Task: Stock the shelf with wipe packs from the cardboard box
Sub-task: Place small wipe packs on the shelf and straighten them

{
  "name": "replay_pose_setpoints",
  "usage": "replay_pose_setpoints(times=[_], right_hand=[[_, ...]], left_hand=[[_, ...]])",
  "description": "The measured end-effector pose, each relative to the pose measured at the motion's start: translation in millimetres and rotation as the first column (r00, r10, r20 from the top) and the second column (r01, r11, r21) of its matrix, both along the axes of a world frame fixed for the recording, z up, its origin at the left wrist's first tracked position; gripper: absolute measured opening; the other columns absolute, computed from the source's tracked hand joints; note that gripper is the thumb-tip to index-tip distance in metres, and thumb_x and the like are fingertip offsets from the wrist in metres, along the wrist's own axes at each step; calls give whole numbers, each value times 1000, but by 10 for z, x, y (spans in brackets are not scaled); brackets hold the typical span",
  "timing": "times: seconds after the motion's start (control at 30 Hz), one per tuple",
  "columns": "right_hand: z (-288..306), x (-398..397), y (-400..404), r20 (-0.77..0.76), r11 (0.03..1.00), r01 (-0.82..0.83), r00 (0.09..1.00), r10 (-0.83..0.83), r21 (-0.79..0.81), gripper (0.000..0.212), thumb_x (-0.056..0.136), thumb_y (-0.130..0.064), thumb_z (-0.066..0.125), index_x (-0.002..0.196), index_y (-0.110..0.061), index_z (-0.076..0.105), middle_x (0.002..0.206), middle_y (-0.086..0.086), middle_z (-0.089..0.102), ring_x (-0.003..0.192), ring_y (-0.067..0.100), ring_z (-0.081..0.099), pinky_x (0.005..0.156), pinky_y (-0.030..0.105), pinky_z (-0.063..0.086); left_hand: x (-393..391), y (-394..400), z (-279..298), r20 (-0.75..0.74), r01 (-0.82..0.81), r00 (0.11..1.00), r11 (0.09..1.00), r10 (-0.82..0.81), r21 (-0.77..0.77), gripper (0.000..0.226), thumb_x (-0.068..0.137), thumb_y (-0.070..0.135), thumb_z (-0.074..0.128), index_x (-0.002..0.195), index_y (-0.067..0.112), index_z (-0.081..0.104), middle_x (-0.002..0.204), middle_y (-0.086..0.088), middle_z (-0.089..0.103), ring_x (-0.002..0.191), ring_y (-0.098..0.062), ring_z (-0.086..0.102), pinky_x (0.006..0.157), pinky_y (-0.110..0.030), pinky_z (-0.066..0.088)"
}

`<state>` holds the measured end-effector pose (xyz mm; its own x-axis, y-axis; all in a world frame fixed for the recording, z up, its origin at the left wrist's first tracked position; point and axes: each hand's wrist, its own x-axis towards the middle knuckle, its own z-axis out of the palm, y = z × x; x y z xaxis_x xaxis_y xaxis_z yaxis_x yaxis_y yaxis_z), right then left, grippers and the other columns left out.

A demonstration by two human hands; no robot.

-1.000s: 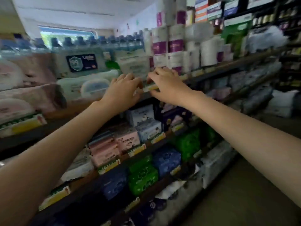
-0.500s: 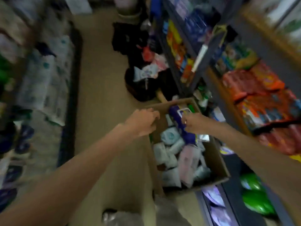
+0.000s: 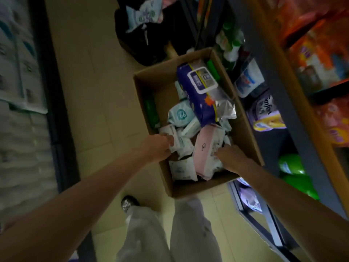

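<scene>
Shop aisle, tan floor: we reach both hands into the box (image 3: 190, 188) of wipe packs at our feet.

Our left hand (image 3: 160, 146) has its fingers curled onto a small white pack (image 3: 182, 143) at the box's left side; our right hand (image 3: 229, 157) lies on the near end of the pink pack (image 3: 204, 148), fingers bent over it, though we cannot tell whether it truly grips. Around them lie more white packs, a pale blue pack (image 3: 181, 115) and, on top at the far end, a big purple pack (image 3: 201, 91). We judge the risks thus: slick wrappers may slip from a shallow pinch; pulling the pink pack may drag its neighbours out or tip the purple one; bottles (image 3: 249, 82) stand just beside the box on the right.
</scene>
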<state>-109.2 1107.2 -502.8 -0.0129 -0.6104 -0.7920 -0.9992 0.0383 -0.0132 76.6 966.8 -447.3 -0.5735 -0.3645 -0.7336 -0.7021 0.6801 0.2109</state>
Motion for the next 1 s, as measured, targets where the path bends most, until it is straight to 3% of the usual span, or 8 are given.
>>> replay_pose_setpoints(times=[0.1, 0.2, 0.33, 0.5, 0.6, 0.7, 0.8, 1.0], right_hand=[[-52, 36, -10, 3, 996, -62, 998, 62, -59, 31, 95, -10, 39, 122, -14, 54, 123, 7, 58, 116, 25, 53, 100, 38, 38], [18, 72, -213, 301, 977, 173, 945, -129, -123, 23, 93, -10, 45, 112, -10, 58, 105, 9, 62, 99, 26, 57, 84, 35, 45], [429, 201, -730, 762, 778, 621, 545, -349, -88, 11, 89, -11, 56, 89, -2, 63, 81, 3, 57, 75, 12, 54, 68, 22, 42], [332, 342, -980, 827, 618, 753, 185, -531, 228, 16, 91, -25, 55, 95, -13, 63, 93, 3, 65, 83, 13, 63, 75, 26, 52], [-36, 447, -805, 671, 755, 594, 443, -595, 278, 10, 85, -34, 63, 86, -26, 56, 89, -5, 60, 82, 5, 58, 68, 13, 45], [-479, 702, -557, 294, 997, 26, 955, -46, 72, 45, 83, -36, 64, 121, -14, 50, 127, 8, 48, 122, 23, 40, 94, 27, 36], [-727, 988, -418, 166, 985, -170, 972, 164, 24, 54, 86, -17, 58, 134, -8, 36, 138, 16, 42, 130, 32, 29, 102, 39, 28], [-346, 861, -717, 442, 908, 419, 809, -387, 28, 32, 87, 4, 47, 118, -4, 50, 118, 16, 54, 108, 28, 54, 83, 32, 44]], left_hand=[[-7, 79, -74, 6, -24, 1000, 999, 24, 29, 35, 90, 16, 44, 124, 14, 48, 126, -12, 51, 113, -29, 54, 93, -37, 47], [-30, 83, -106, -66, -69, 995, 994, 75, 86, 45, 88, 22, 55, 130, 18, 43, 132, -8, 48, 117, -27, 51, 97, -38, 44], [-96, 6, 47, -151, -343, 892, 856, 426, 387, 57, 80, 23, 70, 131, 19, 44, 121, -1, 56, 105, -16, 55, 83, -21, 46], [99, -310, 129, -231, -556, 719, 741, 656, 375, 25, 84, 17, 66, 105, 8, 56, 87, 1, 61, 77, -14, 59, 57, -13, 46], [379, -360, 80, -192, -640, 657, 674, 729, 370, 26, 84, 18, 65, 105, 6, 57, 97, -9, 66, 82, -20, 63, 65, -20, 50], [579, -315, 40, -166, -642, 657, 662, 735, 388, 17, 85, 17, 64, 98, 13, 56, 92, -4, 65, 81, -17, 62, 64, -16, 49], [672, -276, -9, -151, -656, 640, 638, 754, 404, 15, 86, 18, 64, 97, 15, 56, 92, -1, 64, 83, -16, 61, 62, -15, 47], [778, -303, 44, -139, -750, 491, 499, 860, 434, 22, 94, 28, 51, 107, 13, 58, 80, 2, 63, 72, -9, 60, 49, -10, 48]])
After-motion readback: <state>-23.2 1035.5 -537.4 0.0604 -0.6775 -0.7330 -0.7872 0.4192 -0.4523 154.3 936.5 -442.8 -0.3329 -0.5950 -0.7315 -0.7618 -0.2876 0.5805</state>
